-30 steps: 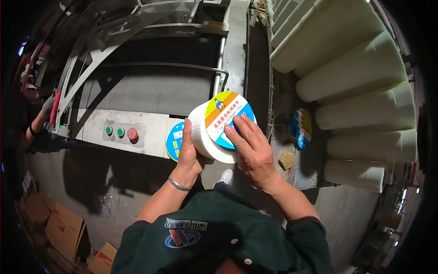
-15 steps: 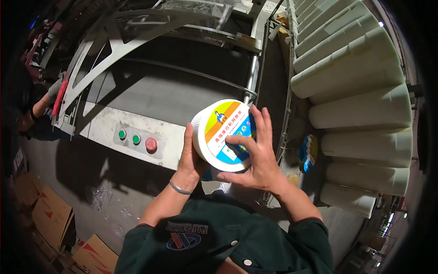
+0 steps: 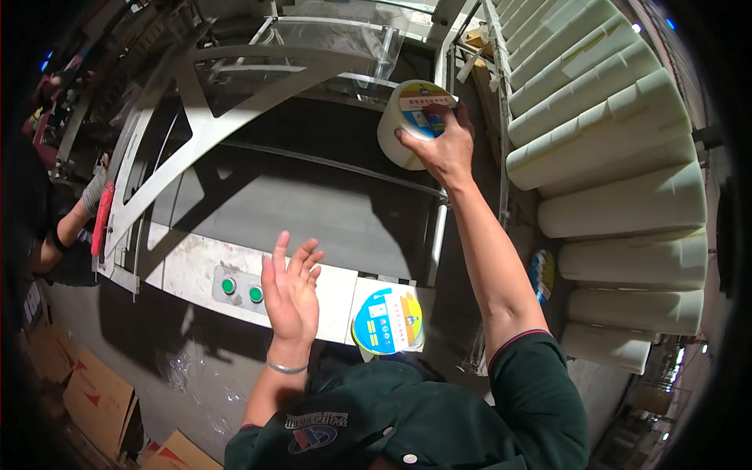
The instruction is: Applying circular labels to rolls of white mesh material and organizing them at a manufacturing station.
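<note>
My right hand (image 3: 448, 150) grips a thick white roll of mesh tape (image 3: 396, 142) with a round blue, yellow and orange label on its upper face. The arm reaches out, so the roll is above the far right of the machine's dark bed, near a metal rail. Palm up and fingers apart, my left hand (image 3: 294, 301) holds nothing; it is over the machine's pale front ledge (image 3: 335, 312), beside two green buttons (image 3: 242, 291). Close to my body, round printed labels (image 3: 388, 321) in the same colours lie at the ledge's right end.
A triangular metal frame (image 3: 235, 125) spans the machine's left side. Another person's gloved hand (image 3: 95, 193) is by a red handle (image 3: 102, 219). Large white rolls (image 3: 627, 205) line the right, with more colourful labels (image 3: 541, 274) beside them. Cardboard (image 3: 97, 384) and plastic film (image 3: 200, 384) lie lower left.
Both hands were on the roll near my chest. My left hand has let go, while my right has carried the roll away and up to the far right. The labels on the ledge now show.
</note>
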Demonstrator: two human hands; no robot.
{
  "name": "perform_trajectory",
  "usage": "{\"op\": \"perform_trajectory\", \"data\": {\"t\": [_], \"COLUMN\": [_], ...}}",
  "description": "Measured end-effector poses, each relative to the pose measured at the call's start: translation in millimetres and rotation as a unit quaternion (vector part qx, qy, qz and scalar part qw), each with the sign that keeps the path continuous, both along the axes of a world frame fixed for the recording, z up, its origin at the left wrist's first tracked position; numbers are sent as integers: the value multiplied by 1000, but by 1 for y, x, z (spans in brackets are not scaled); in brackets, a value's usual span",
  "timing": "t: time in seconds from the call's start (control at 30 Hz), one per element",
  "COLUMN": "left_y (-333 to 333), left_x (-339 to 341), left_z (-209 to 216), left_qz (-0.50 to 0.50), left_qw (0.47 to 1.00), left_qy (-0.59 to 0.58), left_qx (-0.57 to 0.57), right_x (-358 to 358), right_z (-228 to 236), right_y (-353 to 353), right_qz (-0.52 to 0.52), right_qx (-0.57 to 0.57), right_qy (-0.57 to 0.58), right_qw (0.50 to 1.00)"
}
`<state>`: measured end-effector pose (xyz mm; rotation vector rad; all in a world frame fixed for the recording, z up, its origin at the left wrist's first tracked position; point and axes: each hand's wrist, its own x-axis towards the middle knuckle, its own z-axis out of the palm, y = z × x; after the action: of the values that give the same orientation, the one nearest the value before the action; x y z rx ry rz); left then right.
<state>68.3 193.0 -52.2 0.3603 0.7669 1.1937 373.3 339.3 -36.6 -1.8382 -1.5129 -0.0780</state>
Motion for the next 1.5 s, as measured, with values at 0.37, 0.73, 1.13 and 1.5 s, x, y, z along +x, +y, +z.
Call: {"op": "perform_trajectory", "data": {"t": [0.37,0.73,1.13,1.5], "left_y": [-7,-103,-282,-315], "left_x": [-11,113,372,414], "left_z": [8,40,84,115], "left_qz": [-13,-93,-343,-472], "left_qw": [998,993,935,782], "left_qy": [-23,-24,-1,112], "left_qx": [56,74,90,391], "right_x": [-13,286,557,331], "right_z": [7,152,227,135], "right_y": [35,-262,-801,-631], "right_qz": [44,-141,-631,161], "right_qx": [-188,219,-101,-180], "right_qy": [212,-185,-164,545], "right_qw": [958,948,752,803]}}
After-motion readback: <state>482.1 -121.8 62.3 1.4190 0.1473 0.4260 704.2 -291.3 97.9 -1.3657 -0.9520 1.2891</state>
